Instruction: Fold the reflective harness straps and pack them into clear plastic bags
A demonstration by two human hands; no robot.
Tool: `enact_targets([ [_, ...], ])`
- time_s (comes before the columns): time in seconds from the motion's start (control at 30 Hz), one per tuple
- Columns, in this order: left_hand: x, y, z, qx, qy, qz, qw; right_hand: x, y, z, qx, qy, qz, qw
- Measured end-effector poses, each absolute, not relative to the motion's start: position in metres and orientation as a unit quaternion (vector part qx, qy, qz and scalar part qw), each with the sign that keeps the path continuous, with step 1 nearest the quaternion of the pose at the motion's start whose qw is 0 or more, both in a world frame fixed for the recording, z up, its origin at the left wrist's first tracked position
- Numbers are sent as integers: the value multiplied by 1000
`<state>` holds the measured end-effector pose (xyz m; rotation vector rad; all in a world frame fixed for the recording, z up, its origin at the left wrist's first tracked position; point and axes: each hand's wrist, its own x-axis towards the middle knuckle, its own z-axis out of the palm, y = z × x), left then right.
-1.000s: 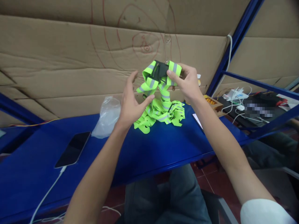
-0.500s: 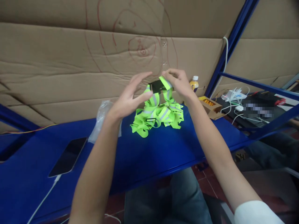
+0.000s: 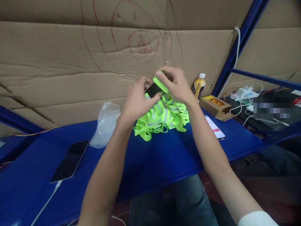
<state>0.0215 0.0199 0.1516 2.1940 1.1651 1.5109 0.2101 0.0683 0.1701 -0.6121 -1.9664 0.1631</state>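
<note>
A heap of neon yellow-green webbing straps with silver reflective stripes (image 3: 162, 116) lies on the blue shelf, its upper part raised between my hands. A black plastic buckle (image 3: 153, 90) joins the raised straps. My left hand (image 3: 138, 101) closes on the buckle's left side, thumb in front and fingers behind. At the other side, my right hand (image 3: 179, 84) pinches a folded strap (image 3: 160, 84) just by the buckle. Part of the buckle is hidden by the fingers and strap.
A clear plastic bag (image 3: 105, 124) and a charging phone (image 3: 70, 160) lie to the left. On the right are a second phone (image 3: 215, 128), a yellow-labelled bottle (image 3: 199, 85) and an open cardboard box (image 3: 216, 107). Cardboard sheets (image 3: 58, 59) form the back wall.
My left hand has moved right and closed on the buckle; before, its fingers were spread. My right hand still holds the strap. The view has shifted slightly, uncovering the right-hand phone.
</note>
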Motion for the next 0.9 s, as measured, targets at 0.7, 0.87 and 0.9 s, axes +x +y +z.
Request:
enact_targets([
  [0.7,2,-2,164,827,404,391,-2,239,55,187,-191,-891,172,375],
  [0.87,-19,9,162,793,420,441,-12,273,61,189,-254,-819,176,483],
  [0.9,-19,9,162,788,417,453,-6,273,59,190,-257,-808,179,500],
])
